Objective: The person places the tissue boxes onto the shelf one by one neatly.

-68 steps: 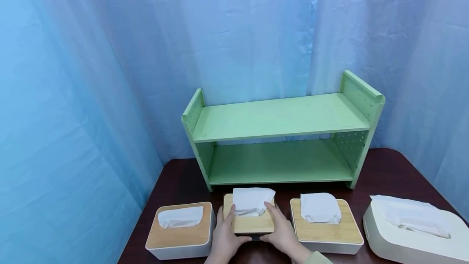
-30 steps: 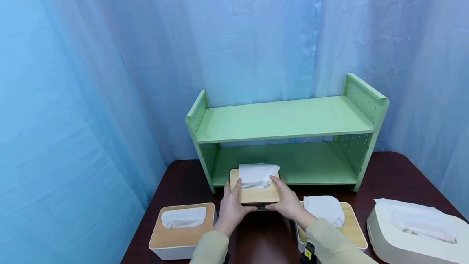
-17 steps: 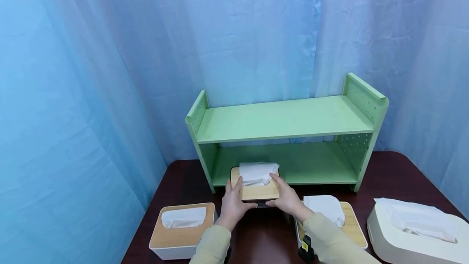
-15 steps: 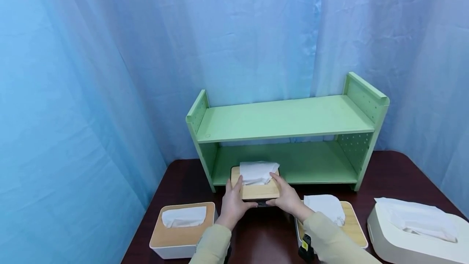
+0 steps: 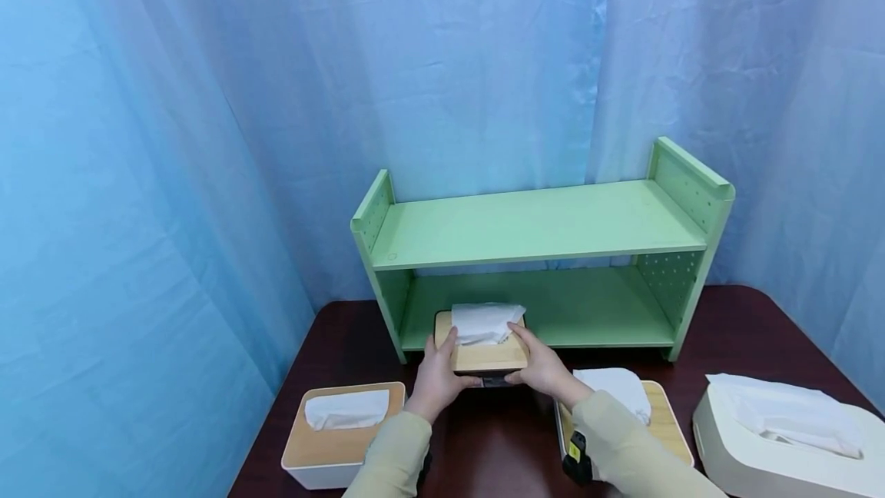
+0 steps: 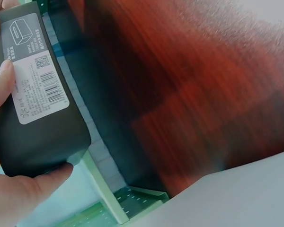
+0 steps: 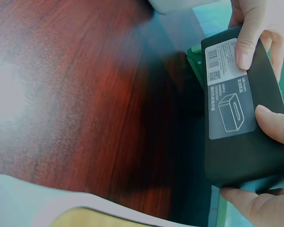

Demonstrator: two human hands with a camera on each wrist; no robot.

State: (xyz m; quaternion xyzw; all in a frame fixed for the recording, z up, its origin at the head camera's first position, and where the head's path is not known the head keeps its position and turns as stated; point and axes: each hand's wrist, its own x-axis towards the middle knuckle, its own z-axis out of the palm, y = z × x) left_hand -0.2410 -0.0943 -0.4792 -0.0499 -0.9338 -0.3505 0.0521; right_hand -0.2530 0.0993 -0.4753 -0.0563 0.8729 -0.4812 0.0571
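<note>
The black tissue box with a wooden lid [image 5: 487, 360] lies directly between the left hand [image 5: 437, 380] and the right hand [image 5: 545, 368]; each grips one end, thumbs on the side bearing the label [image 7: 229, 90]. Ahead of both hands stands a green two-tier shelf [image 5: 539, 225]. A tan-lidded tissue box [image 5: 339, 448] sits on the tabletop [image 5: 498, 456], left of the left hand.
</note>
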